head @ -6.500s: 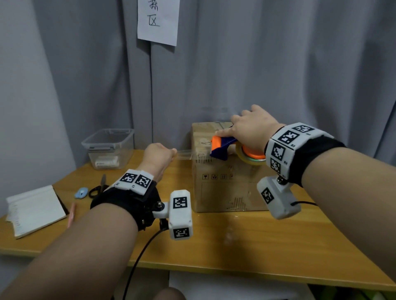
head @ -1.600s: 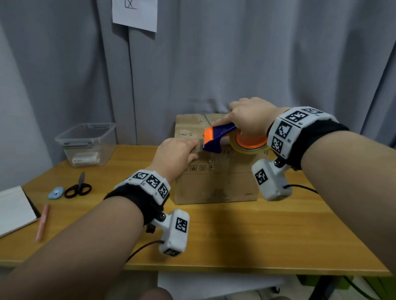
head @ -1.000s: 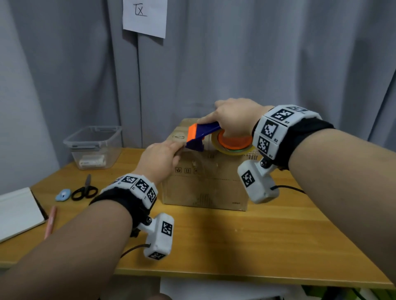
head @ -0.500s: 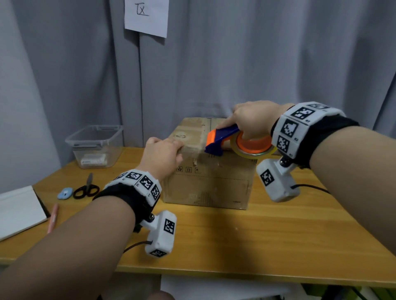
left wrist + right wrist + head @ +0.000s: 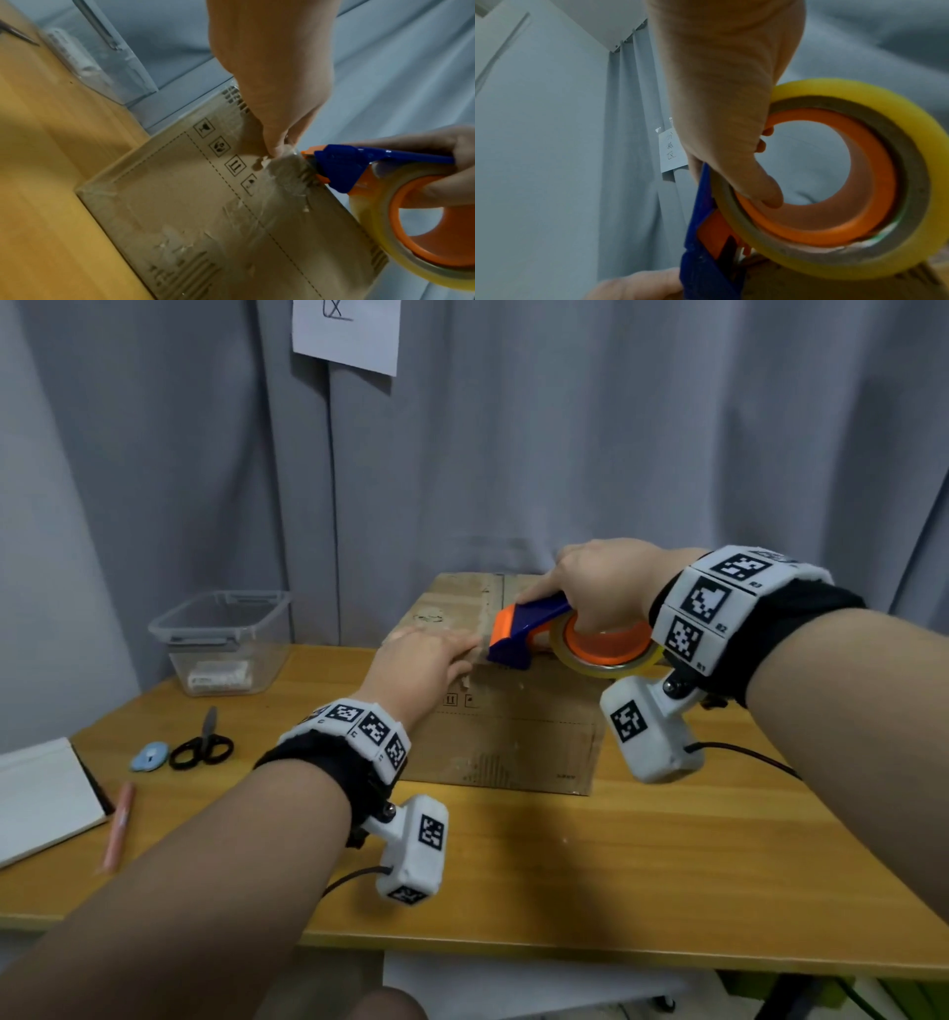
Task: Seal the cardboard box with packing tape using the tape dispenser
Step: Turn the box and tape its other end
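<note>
Grey curtain backs a wooden table on which, from left to right, lie a notebook, a pink pen, scissors and a clear plastic tub; the cardboard box stands at centre against the curtain. Left hand: fingers curled, fingertips pinning the free tape end over the box's near top edge. Right hand: wrapped about the blue-and-orange tape dispenser, thumb inside the roll's orange core, nose set on the edge just beside the left fingers. Judged step: anchoring the strip. Good practice would be firm pressure on the end, a low dispenser and a straight pull along the flap seam, lest the tape wrinkle or lift.
</note>
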### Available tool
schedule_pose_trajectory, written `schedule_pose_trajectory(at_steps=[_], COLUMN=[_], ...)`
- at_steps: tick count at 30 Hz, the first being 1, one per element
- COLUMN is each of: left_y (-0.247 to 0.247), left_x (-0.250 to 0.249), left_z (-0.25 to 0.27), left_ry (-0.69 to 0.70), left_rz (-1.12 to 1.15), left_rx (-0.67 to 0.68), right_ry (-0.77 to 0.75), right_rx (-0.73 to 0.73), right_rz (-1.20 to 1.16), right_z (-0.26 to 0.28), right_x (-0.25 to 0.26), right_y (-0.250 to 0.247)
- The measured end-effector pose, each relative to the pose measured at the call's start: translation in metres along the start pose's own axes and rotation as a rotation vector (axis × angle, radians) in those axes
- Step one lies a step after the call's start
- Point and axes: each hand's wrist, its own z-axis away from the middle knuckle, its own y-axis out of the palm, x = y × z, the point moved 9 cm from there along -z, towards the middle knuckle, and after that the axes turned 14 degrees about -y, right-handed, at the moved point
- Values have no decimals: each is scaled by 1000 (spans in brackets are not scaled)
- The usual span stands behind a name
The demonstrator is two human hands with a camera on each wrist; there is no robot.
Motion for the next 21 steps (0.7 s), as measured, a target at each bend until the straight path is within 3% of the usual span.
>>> schedule_pose_trajectory(at_steps=[8,12,17,21], left_y=[-17,-7,-6,-10], left_x=[26,25,33,30], left_z=[8,8,6,8], left_ry=[19,-62,-145,-182], left_rz=[-12,12,0,7], left_rx=[-16,81,115,124], right_ry=[15,5,9,87], right_rx=[-76,-50,-90,-39], right_rz=[-72,-72,18,-14], right_z=[-13,-17,9,37], right_x=[21,27,15,-5], right_y=[-19,-20,-31,-21])
